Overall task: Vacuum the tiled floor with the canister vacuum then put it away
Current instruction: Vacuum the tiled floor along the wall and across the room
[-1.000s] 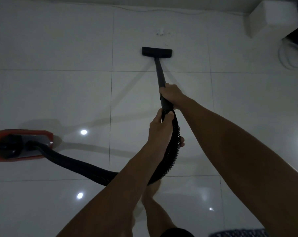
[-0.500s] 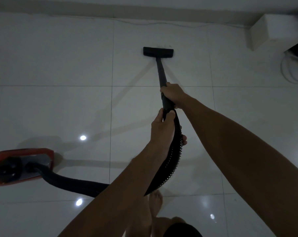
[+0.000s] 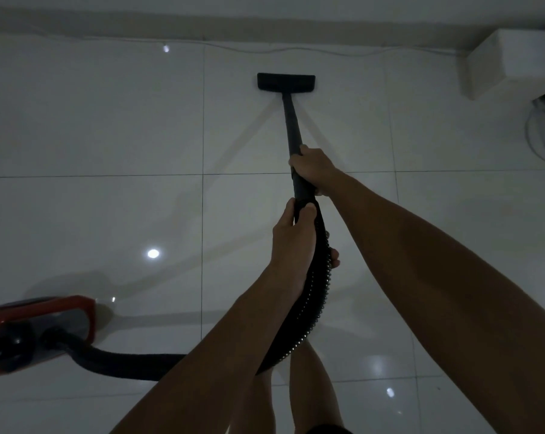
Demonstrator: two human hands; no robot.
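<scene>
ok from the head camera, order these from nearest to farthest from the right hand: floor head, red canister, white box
1. Floor head: straight ahead of the right hand, at the wand's far end.
2. White box: far right, by the wall.
3. Red canister: low on the left, behind the hands.

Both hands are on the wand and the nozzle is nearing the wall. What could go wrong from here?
The nozzle sits close to a thin white cable along the wall; another push may snag it. The hose loops past the bare feet, a possible trip when stepping back. The canister trails at the left and could tug if pulled further.
</scene>
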